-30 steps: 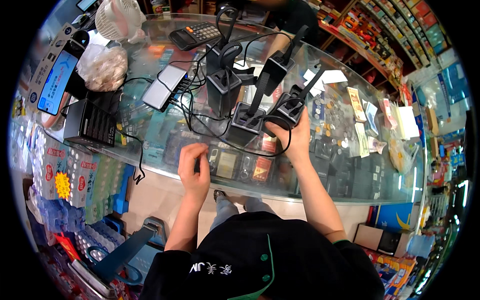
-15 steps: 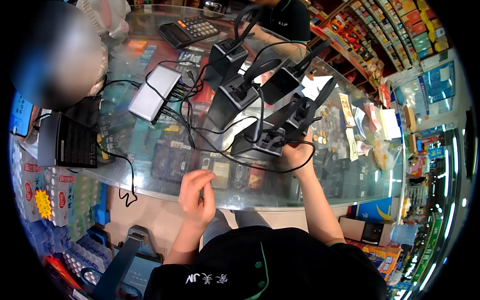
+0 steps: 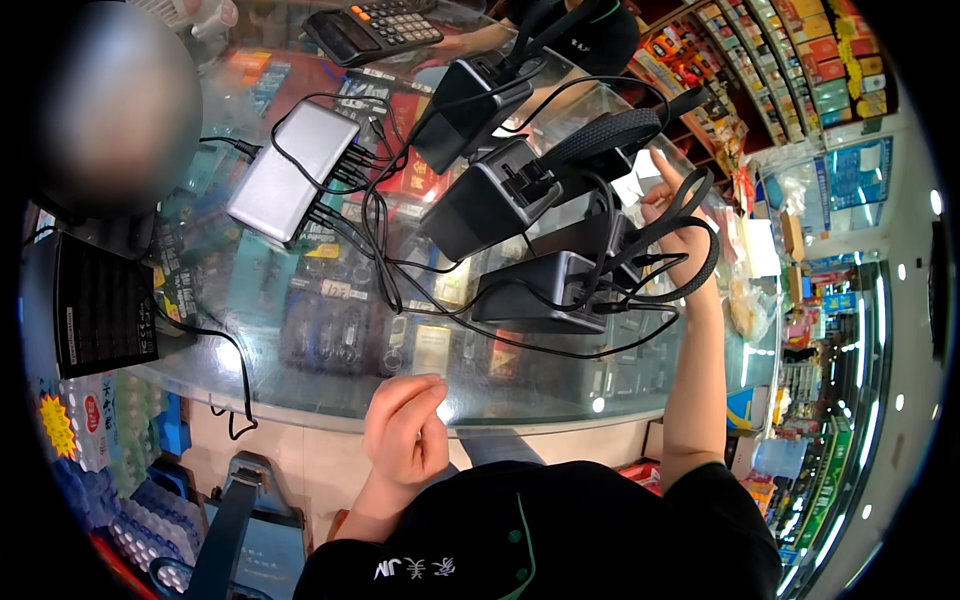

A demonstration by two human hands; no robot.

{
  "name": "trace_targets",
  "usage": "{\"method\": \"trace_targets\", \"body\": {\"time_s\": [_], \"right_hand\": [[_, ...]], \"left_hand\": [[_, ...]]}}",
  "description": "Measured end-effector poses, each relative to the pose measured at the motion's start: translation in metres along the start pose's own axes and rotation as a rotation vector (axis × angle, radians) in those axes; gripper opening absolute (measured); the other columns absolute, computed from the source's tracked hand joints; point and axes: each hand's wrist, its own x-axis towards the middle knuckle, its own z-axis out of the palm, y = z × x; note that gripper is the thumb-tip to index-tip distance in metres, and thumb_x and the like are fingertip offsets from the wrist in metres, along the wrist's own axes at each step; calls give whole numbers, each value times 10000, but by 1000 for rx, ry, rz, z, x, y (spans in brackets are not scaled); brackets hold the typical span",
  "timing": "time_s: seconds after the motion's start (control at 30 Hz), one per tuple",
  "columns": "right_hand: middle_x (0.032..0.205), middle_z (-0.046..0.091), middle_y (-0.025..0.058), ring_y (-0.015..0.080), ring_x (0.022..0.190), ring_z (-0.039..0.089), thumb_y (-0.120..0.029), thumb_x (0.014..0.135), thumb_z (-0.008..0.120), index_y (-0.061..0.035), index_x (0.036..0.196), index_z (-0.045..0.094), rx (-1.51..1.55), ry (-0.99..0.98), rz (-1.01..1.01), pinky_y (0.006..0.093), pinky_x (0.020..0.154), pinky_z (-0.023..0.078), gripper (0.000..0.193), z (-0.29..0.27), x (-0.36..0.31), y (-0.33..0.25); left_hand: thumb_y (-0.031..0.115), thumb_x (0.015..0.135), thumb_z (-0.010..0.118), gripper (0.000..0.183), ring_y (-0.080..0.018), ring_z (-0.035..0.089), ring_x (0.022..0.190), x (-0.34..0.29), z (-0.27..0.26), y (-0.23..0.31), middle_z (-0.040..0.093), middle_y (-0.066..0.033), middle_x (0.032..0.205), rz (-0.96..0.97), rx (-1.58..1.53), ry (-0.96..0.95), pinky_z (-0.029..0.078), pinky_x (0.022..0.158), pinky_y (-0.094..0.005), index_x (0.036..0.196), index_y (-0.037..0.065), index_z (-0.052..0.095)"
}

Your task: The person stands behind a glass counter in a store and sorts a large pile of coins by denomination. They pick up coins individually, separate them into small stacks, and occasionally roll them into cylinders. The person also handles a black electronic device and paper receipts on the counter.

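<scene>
On the glass-topped desk [image 3: 285, 385], I view black box-shaped devices [image 3: 530, 292], smooth-sided, with looped woven straps [image 3: 603, 138], cabled to a silver multi-port hub [image 3: 300, 160]; right hand [image 3: 669, 208] beside them, visible fingers spread; left hand [image 3: 402, 430] nearer me, fingers curled together.

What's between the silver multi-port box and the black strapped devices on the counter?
In the head view, tangled black cables lie between the silver multi-port box and the black strapped devices, across the glass counter.

I wear a black short-sleeved shirt [image 3: 620, 530] with thin green piping [image 3: 531, 532], round green buttons [image 3: 515, 537] and white chest lettering [image 3: 415, 568]; my trousers [image 3: 508, 446] look bluish-grey, perhaps denim.
</scene>
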Motion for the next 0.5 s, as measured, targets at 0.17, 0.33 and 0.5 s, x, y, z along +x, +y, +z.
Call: {"method": "trace_targets", "body": {"time_s": [0.17, 0.33, 0.5], "right_hand": [[893, 511, -6, 88, 825, 517, 97, 816, 530, -171, 1345, 534, -78, 87, -31, 233, 768, 439, 594, 4, 2, 5], [899, 518, -2, 86, 810, 512, 71, 807, 533, -139, 1335, 541, -127, 85, 25, 236, 765, 442, 568, 4, -4, 11], [930, 527, 0, 81, 800, 508, 37, 827, 516, -144, 1345, 531, -181, 71, -134, 246, 751, 444, 549, 6, 2, 24]], "left_hand": [[-108, 823, 510, 218, -272, 616, 817, -3, -1, -4, 608, -191, 951, 25, -38, -5, 510, 702, -327, 1019, -40, 577], [-107, 832, 504, 214, -270, 621, 792, -4, -3, -5, 591, -191, 961, 46, -54, -16, 512, 697, -341, 1027, -44, 567], [-115, 829, 501, 219, -265, 623, 761, -5, -3, -6, 591, -190, 954, 59, -82, -7, 511, 686, -343, 1024, -43, 571]]}}
